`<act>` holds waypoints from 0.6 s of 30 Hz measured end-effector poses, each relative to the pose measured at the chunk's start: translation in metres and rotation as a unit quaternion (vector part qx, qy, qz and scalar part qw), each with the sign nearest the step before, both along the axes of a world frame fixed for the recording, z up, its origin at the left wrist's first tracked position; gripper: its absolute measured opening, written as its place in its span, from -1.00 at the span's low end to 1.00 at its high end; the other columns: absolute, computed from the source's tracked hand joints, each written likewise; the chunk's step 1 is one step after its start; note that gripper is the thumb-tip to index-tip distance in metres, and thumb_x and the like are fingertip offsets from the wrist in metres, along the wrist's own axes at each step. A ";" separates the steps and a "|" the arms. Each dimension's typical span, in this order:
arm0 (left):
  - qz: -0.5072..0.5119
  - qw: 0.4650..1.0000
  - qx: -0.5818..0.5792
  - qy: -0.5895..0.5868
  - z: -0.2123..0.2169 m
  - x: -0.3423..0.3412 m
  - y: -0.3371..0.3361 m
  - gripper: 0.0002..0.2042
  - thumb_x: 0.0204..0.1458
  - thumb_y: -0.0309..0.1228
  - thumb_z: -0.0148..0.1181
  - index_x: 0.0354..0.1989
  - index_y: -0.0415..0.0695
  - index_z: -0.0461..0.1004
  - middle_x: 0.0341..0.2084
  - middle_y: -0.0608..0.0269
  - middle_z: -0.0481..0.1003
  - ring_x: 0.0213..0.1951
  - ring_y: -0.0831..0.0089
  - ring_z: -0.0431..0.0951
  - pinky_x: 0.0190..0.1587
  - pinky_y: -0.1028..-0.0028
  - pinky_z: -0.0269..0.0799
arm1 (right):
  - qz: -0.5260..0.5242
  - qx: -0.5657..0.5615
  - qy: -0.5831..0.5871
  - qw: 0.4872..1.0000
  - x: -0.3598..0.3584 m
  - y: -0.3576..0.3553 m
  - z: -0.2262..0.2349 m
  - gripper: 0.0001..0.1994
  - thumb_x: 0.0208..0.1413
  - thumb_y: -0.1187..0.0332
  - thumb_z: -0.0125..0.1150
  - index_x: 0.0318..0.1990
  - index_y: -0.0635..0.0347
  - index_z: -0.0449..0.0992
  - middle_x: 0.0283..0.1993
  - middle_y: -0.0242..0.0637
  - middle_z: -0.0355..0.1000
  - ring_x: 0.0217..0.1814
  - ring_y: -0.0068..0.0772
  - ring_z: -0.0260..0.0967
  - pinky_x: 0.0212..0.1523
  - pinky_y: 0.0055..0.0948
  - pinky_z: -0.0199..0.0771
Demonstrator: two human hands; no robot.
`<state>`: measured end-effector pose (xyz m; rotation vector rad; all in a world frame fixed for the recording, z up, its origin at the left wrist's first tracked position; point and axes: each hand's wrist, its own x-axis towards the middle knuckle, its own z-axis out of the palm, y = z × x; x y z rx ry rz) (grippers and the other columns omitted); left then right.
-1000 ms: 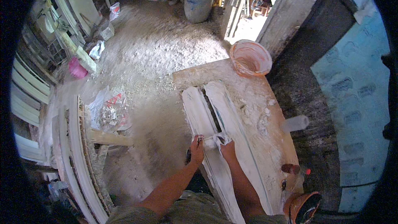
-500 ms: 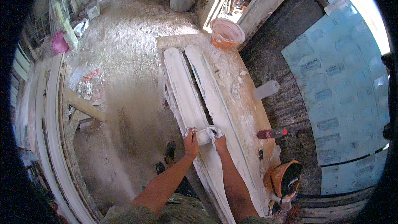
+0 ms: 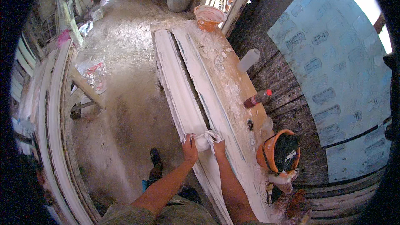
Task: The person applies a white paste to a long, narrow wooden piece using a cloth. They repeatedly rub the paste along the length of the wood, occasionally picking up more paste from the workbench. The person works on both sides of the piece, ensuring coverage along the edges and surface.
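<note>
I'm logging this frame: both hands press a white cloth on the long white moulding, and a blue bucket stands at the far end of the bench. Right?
Not quite. The head view shows the bucket at the bench's far end is orange, not blue. The rest holds: the left hand and right hand both press the white cloth on the long white moulding.

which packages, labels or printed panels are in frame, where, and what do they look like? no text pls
Printed panel: leaning at the right wall, large, pale blue with rows of darker marks.
Bottle: right edge of the table, lying down, dark with a red cap.
Bags: floor at left, crumpled, clear with red print.
No screens.
</note>
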<state>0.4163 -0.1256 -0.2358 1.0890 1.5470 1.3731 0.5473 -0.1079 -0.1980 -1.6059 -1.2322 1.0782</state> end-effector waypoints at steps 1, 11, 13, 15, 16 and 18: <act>-0.006 0.999 -0.034 -0.021 0.000 0.008 -0.016 -0.87 0.19 -0.49 -0.08 -0.16 -0.19 0.38 -0.28 -0.04 0.46 -0.19 0.05 0.47 -0.09 0.24 0.32 | 0.011 0.027 -0.022 0.999 0.008 -0.015 -0.001 -0.73 0.04 0.35 0.31 -0.10 0.21 0.58 -0.11 -0.35 0.52 -0.05 -0.51 0.40 0.00 -0.48 0.37; 0.015 0.998 -0.050 0.037 0.031 0.082 -0.194 -0.85 0.22 -0.45 -0.09 -0.14 -0.18 0.39 -0.43 0.05 0.47 -0.39 0.24 0.45 -0.21 0.32 0.34 | -0.029 -0.002 0.039 0.999 0.074 -0.189 0.014 -0.74 0.01 0.37 0.32 -0.13 0.26 0.58 -0.16 -0.26 0.52 -0.13 -0.42 0.43 -0.02 -0.47 0.39; -0.012 0.993 -0.115 0.039 0.031 0.093 -0.233 -0.84 0.21 -0.45 -0.08 -0.13 -0.20 0.39 -0.41 0.00 0.49 -0.38 0.19 0.47 -0.21 0.30 0.35 | -0.044 -0.010 0.044 0.998 0.084 -0.225 0.011 -0.73 0.02 0.41 0.31 -0.11 0.31 0.58 -0.14 -0.25 0.53 -0.13 -0.48 0.42 -0.05 -0.52 0.39; 0.017 0.996 -0.058 0.060 0.024 0.108 -0.261 -0.83 0.20 -0.46 -0.08 -0.12 -0.22 0.39 -0.39 -0.04 0.49 -0.36 0.14 0.48 -0.22 0.28 0.35 | -0.048 -0.013 0.086 0.995 0.098 -0.259 0.004 -0.75 0.03 0.45 0.29 -0.11 0.33 0.58 -0.14 -0.27 0.53 -0.13 -0.48 0.42 -0.06 -0.52 0.40; 0.017 0.996 -0.061 0.059 0.021 0.116 -0.279 -0.83 0.20 -0.46 -0.07 -0.12 -0.22 0.39 -0.38 -0.06 0.50 -0.36 0.12 0.49 -0.22 0.27 0.35 | -0.055 -0.014 0.105 0.993 0.105 -0.278 -0.001 -0.75 0.03 0.47 0.28 -0.12 0.34 0.57 -0.14 -0.27 0.53 -0.13 -0.48 0.42 -0.07 -0.51 0.40; 0.008 0.999 -0.041 0.033 0.013 0.130 -0.313 -0.82 0.19 -0.46 -0.07 -0.10 -0.23 0.39 -0.34 -0.08 0.50 -0.32 0.08 0.49 -0.19 0.26 0.35 | -0.062 0.000 0.076 0.995 0.121 -0.314 -0.011 -0.75 0.02 0.52 0.26 -0.10 0.34 0.56 -0.13 -0.29 0.53 -0.13 -0.50 0.42 -0.06 -0.51 0.41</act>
